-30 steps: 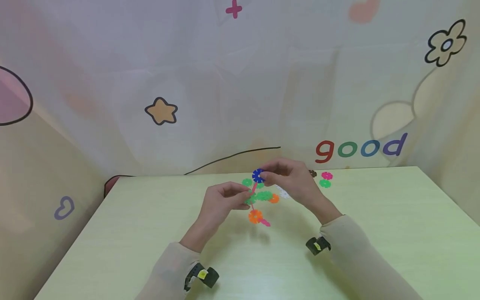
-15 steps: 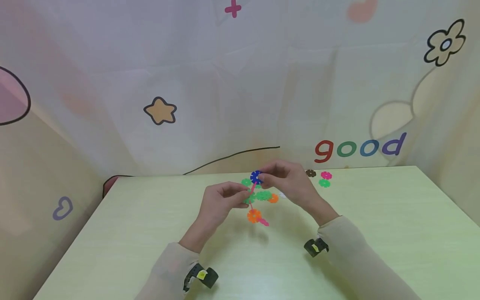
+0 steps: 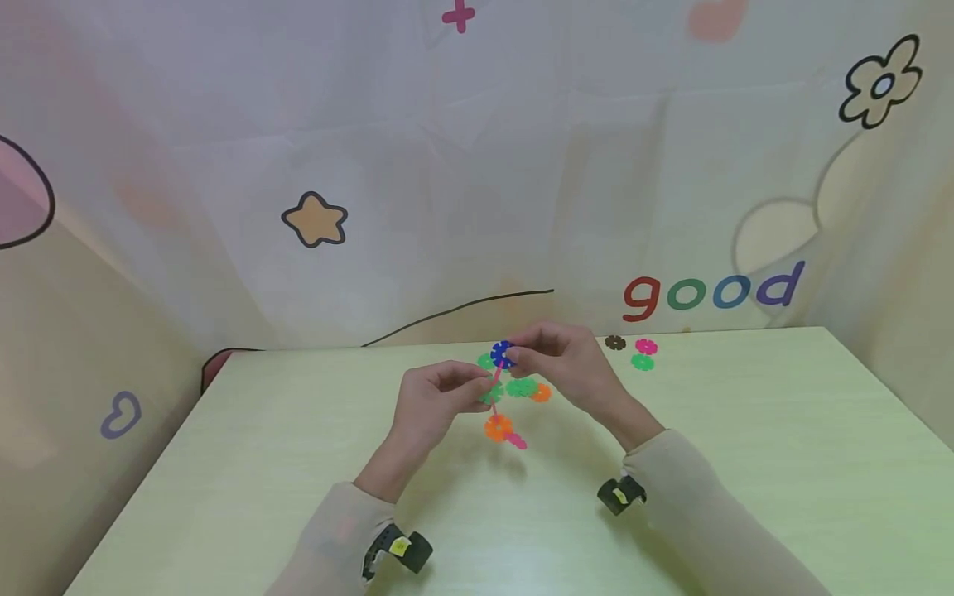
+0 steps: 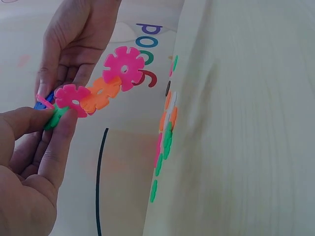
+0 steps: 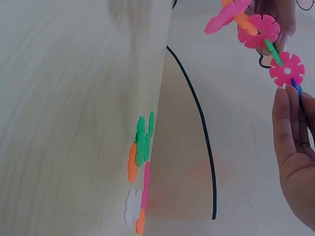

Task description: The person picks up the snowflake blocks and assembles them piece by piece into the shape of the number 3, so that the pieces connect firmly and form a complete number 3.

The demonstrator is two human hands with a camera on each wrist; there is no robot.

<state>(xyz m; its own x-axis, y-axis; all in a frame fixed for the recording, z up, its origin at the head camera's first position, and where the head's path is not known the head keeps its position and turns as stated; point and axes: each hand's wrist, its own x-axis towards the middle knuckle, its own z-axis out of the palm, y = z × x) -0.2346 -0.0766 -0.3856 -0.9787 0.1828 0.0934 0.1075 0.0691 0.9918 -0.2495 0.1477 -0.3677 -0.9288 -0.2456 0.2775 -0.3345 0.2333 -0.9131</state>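
Note:
A chain of slotted plastic snowflake discs hangs between both hands above the table. In the left wrist view it runs from a pink end disc (image 4: 112, 69) through an orange disc (image 4: 98, 98) and a second pink disc (image 4: 66, 96) to a green disc (image 4: 56, 117). My left hand (image 3: 440, 401) pinches the chain at the green disc, its fingertips partly covering it. Beyond that, the right wrist view shows another pink disc (image 5: 295, 64) with a blue disc (image 5: 297, 84) slotted at its edge. My right hand (image 3: 570, 364) pinches the blue disc between thumb and fingers.
Loose discs lie towards the table's back edge: several green ones (image 3: 523, 387), an orange one (image 3: 542, 393) and, in the right wrist view, a white one (image 5: 132, 206). Farther right are brown (image 3: 614, 342), pink (image 3: 646, 347) and green discs. A printed curtain (image 3: 477, 165) hangs behind.
My right hand and the blue disc have shifted slightly down and left, towards the left hand. The brown disc, partly covered before, shows fully. The left hand keeps its pinch.

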